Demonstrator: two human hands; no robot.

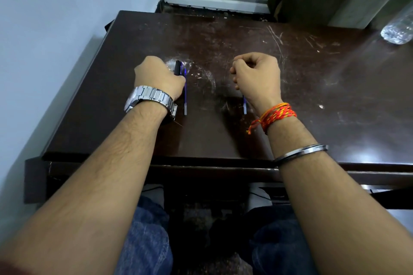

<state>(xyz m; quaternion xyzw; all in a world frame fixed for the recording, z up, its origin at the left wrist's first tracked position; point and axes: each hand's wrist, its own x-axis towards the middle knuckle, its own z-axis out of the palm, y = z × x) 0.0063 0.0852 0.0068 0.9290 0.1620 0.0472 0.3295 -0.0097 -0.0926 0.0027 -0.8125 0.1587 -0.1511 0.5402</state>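
Low over the dark table (312, 96), my left hand (158, 78) sat knuckles up, fingers curled round a blue pen barrel (185, 98). A black cap (177, 67) showed just past the thumb. The barrel's long axis ran straight away from me, its tail poking out below the hand toward my body. Well apart to the right, my right hand (257, 78) was fisted round a thin blue refill (245, 105), its tail also toward me. Far off right lay a plastic bottle (397, 31).
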